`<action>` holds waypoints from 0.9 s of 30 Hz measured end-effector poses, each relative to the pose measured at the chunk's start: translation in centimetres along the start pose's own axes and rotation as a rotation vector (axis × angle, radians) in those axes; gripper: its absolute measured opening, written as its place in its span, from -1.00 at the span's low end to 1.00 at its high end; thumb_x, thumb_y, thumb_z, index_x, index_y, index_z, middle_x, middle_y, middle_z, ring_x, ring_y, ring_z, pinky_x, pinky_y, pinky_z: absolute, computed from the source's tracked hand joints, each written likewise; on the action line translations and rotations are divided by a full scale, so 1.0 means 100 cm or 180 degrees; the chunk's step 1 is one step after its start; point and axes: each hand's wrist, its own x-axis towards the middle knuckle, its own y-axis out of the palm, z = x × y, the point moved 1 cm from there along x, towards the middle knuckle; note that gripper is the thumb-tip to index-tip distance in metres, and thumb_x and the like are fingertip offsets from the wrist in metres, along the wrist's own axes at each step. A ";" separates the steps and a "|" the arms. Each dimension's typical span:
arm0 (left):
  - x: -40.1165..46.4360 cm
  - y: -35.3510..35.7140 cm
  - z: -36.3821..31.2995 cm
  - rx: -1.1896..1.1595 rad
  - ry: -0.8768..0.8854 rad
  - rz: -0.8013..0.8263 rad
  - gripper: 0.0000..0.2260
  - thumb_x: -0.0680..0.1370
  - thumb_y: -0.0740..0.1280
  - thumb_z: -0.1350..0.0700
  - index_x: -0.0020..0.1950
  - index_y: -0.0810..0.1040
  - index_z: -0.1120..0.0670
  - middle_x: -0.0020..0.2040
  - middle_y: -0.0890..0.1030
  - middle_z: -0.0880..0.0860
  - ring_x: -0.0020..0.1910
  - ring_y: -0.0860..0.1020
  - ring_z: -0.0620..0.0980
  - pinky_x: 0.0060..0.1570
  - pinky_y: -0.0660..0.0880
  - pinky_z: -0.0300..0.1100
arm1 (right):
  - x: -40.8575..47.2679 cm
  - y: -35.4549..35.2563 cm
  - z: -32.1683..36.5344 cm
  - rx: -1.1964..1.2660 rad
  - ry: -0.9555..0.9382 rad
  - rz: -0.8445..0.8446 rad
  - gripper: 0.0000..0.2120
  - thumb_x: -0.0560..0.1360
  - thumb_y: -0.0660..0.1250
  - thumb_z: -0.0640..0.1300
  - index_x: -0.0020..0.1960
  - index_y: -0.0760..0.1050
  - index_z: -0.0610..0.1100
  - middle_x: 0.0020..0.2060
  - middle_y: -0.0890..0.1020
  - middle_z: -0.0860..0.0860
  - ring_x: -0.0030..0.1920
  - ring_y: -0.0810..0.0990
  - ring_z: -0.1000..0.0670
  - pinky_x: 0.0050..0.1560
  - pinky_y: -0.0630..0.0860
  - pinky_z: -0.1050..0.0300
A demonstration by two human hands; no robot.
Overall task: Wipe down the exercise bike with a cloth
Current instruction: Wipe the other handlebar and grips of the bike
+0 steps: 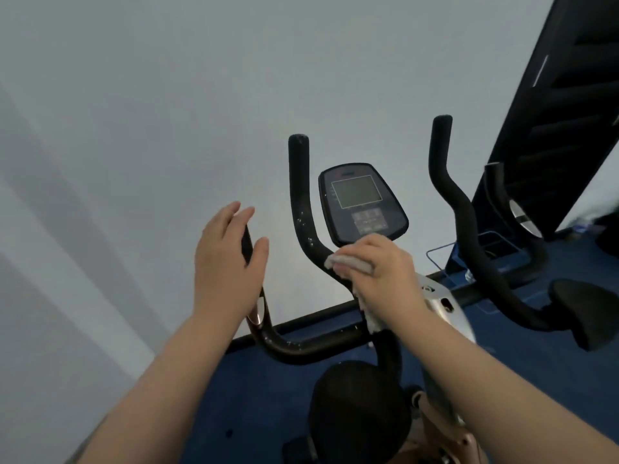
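The exercise bike stands in front of me, with a black console [361, 202] between two upright black handlebar horns [299, 182]. My right hand [385, 276] grips a white cloth [348, 261] wrapped round the lower bend of the left horn, just under the console. My left hand [227, 262] hovers with straight fingers at the outer left grip [247, 246], which passes behind the palm. White specks dot the horn and the lower bar [301, 346]. The black saddle [358, 413] lies below.
A pale wall fills the left and the top. A second bike's black handlebar [462, 209] and pad [589, 309] stand to the right, with a tall black machine [552, 112] behind. The floor [254, 396] is blue.
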 end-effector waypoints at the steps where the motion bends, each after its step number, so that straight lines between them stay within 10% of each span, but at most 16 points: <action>1: 0.004 0.003 0.001 0.0027 0.0008 0.0096 -0.59 0.55 0.28 0.10 0.40 0.39 0.07 0.44 0.35 0.01 0.43 0.25 -0.04 0.40 0.13 -0.18 | 0.011 -0.002 -0.002 0.0120 0.0283 -0.0084 -0.90 0.41 0.47 -0.20 -0.15 0.69 -0.02 -0.21 0.60 0.06 -0.21 0.60 0.04 -0.17 0.51 0.29; 5: 0.008 0.015 0.006 0.0038 0.0048 0.0213 -0.62 0.56 0.26 0.11 0.38 0.39 0.11 0.37 0.42 0.05 0.42 0.23 0.00 0.42 0.16 -0.11 | 0.014 -0.013 -0.009 0.0321 0.0382 -0.0350 -0.87 0.38 0.49 -0.19 -0.19 0.68 0.05 -0.23 0.62 0.12 -0.18 0.60 0.21 -0.10 0.45 0.44; 13: 0.013 0.020 0.014 -0.0233 0.0173 -0.0214 -0.76 0.54 0.26 0.21 0.20 0.53 0.11 0.12 0.56 0.02 0.20 0.38 -0.06 0.22 0.28 -0.25 | 0.039 -0.001 -0.006 -0.0013 0.0509 -0.0055 -0.94 0.38 0.49 -0.16 -0.16 0.70 -0.03 -0.18 0.64 0.00 -0.17 0.61 0.08 -0.01 0.54 0.09; 18: 0.026 0.022 0.023 -0.0391 0.0158 -0.0081 -0.78 0.55 0.25 0.16 0.18 0.55 0.05 0.11 0.55 -0.05 0.18 0.35 -0.17 0.14 0.23 -0.36 | 0.030 0.024 0.020 0.0079 -0.0469 0.0240 -0.87 0.37 0.52 -0.15 -0.10 0.69 -0.01 -0.20 0.60 0.06 -0.24 0.57 0.11 -0.23 0.51 0.35; 23: 0.024 0.020 0.028 -0.0476 0.0205 0.0014 -0.77 0.56 0.22 0.16 0.18 0.55 0.03 0.11 0.54 -0.09 0.15 0.31 -0.27 0.10 0.22 -0.47 | 0.061 0.015 0.003 0.0477 0.0503 -0.0328 -0.92 0.38 0.50 -0.20 -0.15 0.70 -0.06 -0.19 0.61 -0.01 -0.25 0.63 0.01 -0.25 0.58 0.19; 27: 0.027 0.020 0.031 -0.0541 0.0303 -0.0026 -0.78 0.56 0.24 0.18 0.16 0.56 0.03 0.10 0.54 -0.10 0.15 0.33 -0.26 0.11 0.20 -0.57 | 0.045 0.028 0.016 0.0015 -0.0596 0.0175 -0.89 0.38 0.50 -0.07 -0.10 0.67 0.06 -0.19 0.59 0.13 -0.26 0.58 0.16 -0.24 0.51 0.36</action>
